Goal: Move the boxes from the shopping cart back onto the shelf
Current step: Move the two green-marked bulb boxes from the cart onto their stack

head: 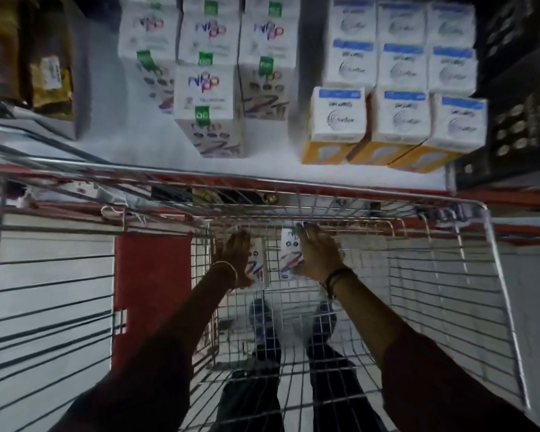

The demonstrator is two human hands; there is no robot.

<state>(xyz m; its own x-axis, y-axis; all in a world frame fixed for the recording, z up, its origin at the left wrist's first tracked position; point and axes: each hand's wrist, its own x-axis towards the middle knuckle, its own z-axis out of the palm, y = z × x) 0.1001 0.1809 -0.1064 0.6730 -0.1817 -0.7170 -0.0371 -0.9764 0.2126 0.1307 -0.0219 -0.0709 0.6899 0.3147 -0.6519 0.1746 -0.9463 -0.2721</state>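
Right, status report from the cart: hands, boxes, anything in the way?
Left hand and right hand down in cart, each on a box. Grip unclear. Shelf has bare space left. Nothing blocking.

The single head-worn camera looks steeply down and forward, close above the silver wire shopping cart [493,275], with the white shelf [272,174] of stacked boxes just beyond it.

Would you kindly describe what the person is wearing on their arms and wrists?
Both forearms are bare, with dark maroon sleeves pushed up near the elbows. The left hand has a thin, light metal bangle at the wrist; the right hand has a dark band or cord bracelet.
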